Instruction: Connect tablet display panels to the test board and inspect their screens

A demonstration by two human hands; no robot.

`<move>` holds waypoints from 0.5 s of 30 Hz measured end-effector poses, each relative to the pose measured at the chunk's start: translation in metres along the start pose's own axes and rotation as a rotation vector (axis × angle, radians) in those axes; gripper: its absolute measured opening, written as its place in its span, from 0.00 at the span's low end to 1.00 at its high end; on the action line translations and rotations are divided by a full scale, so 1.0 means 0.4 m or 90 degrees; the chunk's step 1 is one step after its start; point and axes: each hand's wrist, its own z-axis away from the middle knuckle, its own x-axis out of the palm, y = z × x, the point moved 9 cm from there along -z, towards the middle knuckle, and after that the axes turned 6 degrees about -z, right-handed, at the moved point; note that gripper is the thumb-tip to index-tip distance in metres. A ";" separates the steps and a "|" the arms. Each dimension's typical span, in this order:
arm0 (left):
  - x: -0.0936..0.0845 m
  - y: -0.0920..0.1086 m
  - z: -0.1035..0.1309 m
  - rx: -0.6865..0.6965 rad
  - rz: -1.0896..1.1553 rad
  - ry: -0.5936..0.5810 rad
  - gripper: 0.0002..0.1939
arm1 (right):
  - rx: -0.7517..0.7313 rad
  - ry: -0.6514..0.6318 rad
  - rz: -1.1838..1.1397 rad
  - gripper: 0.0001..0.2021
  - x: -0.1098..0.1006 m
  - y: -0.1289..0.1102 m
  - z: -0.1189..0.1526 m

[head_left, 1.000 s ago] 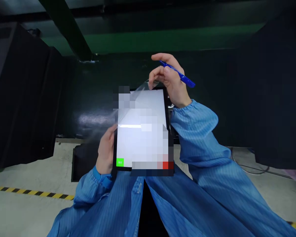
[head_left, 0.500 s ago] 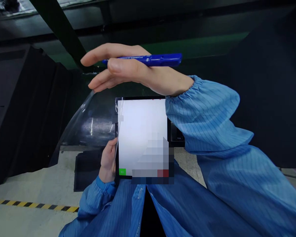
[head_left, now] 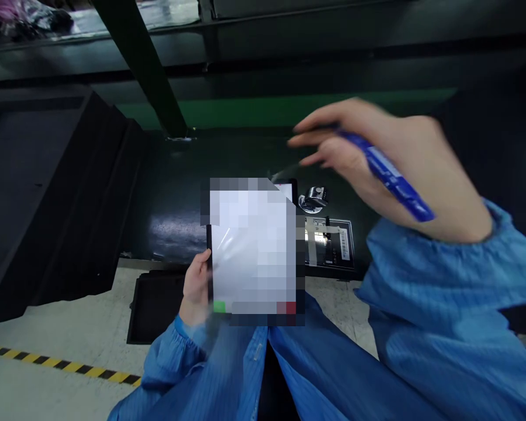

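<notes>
A tablet-like panel (head_left: 236,269) with a lit white screen stands in front of my body, partly blurred out by pixel blocks. My left hand (head_left: 197,286) grips its left edge. Above and to the right, my right hand (head_left: 377,152) holds a blue marker (head_left: 390,178) across its palm and thumb, smeared by motion. Its fingertips pinch the edge of a clear film (head_left: 287,172), which is faint and hard to trace over the screen.
Right of the panel, a flat part with a barcode label (head_left: 344,244) and a silvery curled piece (head_left: 314,199) lie on the dark bench (head_left: 228,149). Black trays (head_left: 39,193) are stacked at left. Another black tray (head_left: 151,304) is lower left, above the floor.
My right hand has moved right with the marker, drawing the film from the left side across the screen. The flat part and silvery piece are now uncovered. My left hand keeps its grip.
</notes>
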 end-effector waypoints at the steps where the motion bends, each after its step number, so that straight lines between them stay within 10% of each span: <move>1: 0.002 0.000 -0.001 -0.005 0.004 0.003 0.07 | -0.012 0.100 0.075 0.17 -0.035 -0.010 0.030; 3: 0.014 0.003 0.000 -0.008 0.011 0.018 0.09 | -0.070 0.174 0.077 0.18 -0.027 -0.041 0.083; 10: 0.067 0.012 0.015 -0.019 0.028 0.046 0.09 | -0.234 -0.184 0.191 0.28 0.339 -0.064 0.165; 15: 0.067 0.024 0.011 -0.007 0.030 0.072 0.08 | -0.304 -0.088 0.250 0.06 0.305 -0.051 0.214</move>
